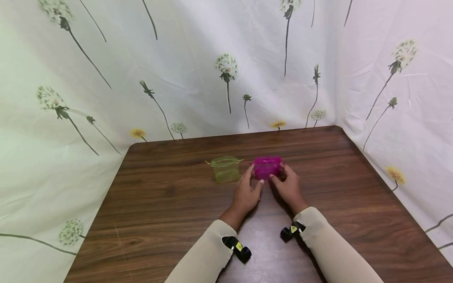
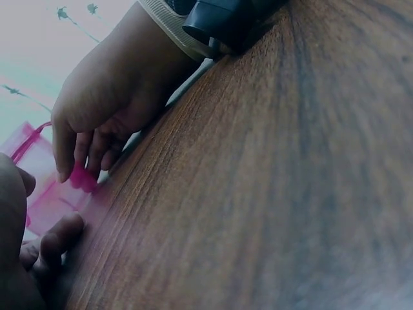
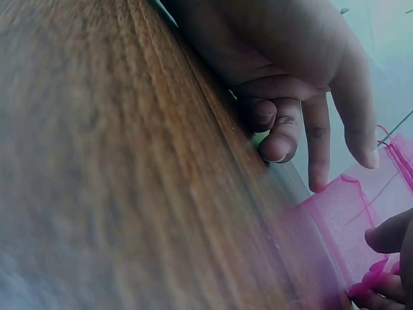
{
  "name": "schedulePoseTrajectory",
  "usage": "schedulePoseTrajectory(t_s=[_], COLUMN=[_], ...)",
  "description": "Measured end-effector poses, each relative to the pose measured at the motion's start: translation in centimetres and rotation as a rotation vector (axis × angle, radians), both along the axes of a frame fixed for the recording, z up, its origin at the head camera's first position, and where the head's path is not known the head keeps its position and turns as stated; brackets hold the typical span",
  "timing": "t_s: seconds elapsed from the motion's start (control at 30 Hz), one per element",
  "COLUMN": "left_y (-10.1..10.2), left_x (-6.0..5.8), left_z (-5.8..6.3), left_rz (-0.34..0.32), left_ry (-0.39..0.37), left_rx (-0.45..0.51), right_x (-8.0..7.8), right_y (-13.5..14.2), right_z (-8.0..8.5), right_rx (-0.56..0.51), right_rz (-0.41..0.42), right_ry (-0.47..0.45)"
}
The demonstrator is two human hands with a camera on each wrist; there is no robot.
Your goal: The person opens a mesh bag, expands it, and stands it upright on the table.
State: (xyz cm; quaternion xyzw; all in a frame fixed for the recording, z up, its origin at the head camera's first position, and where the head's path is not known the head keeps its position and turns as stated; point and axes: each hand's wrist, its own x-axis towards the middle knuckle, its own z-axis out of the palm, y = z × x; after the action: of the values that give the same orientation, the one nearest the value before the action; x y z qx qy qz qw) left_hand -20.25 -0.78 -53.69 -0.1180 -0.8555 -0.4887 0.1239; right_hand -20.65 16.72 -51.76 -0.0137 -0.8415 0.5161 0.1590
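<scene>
A magenta sheer drawstring pouch (image 1: 267, 166) stands on the table between both hands. My right hand (image 1: 291, 190) pinches its lower right corner, thumb in front; in the left wrist view the gathered pink fabric (image 2: 82, 177) shows at those fingertips. At the pouch's left side is my left hand (image 1: 246, 192). Its index finger touches the pouch edge in the right wrist view, with the thumb (image 3: 359, 139) apart from it and other fingers bent. To the left, a green sheer drawstring pouch (image 1: 226, 170) stands upright with its cords out to both sides.
The brown wood-grain table (image 1: 159, 220) reaches back to a white cloth (image 1: 191, 90) printed with dandelions, which also hangs at both sides. Black wrist cameras (image 1: 242, 251) are strapped over the pale sleeves (image 1: 332, 247).
</scene>
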Motion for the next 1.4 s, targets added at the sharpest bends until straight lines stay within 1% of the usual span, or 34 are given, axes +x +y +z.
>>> schedulePoseTrajectory(t_s=[0.03, 0.17, 0.27, 0.33, 0.47, 0.67, 0.9, 1.13, 1.4], left_y=[0.0, -0.1, -0.2, -0.1, -0.1, 0.0, -0.1, -0.1, 0.0], left_x=[0.1, 0.7, 1.0, 1.0, 1.0, 1.0, 0.9, 1.0, 1.0], left_z=[0.2, 1.2, 1.7, 1.8, 1.9, 1.9, 1.8, 1.9, 1.9], left_rz=[-0.002, -0.02, -0.028, -0.026, -0.023, -0.019, -0.023, -0.029, -0.025], left_ry=[0.002, -0.032, -0.068, -0.063, -0.048, -0.061, -0.014, -0.003, -0.016], left_rx=[-0.006, -0.005, -0.012, -0.017, -0.01, -0.004, -0.026, -0.039, -0.033], right_x=[0.0, 0.1, 0.0, 0.0, 0.1, 0.1, 0.1, 0.2, 0.3], right_y=[0.0, -0.1, -0.1, -0.1, -0.1, -0.2, -0.1, 0.0, 0.1], right_z=[0.0, 0.1, 0.1, 0.0, 0.0, -0.1, 0.0, 0.2, 0.1], right_rx=[-0.007, -0.022, -0.019, -0.016, -0.008, 0.002, 0.008, 0.069, 0.063], right_rz=[-0.001, -0.004, -0.007, -0.009, -0.013, -0.016, -0.019, -0.04, -0.045], right_ry=[-0.005, -0.015, -0.018, -0.015, -0.001, 0.023, 0.044, 0.021, 0.009])
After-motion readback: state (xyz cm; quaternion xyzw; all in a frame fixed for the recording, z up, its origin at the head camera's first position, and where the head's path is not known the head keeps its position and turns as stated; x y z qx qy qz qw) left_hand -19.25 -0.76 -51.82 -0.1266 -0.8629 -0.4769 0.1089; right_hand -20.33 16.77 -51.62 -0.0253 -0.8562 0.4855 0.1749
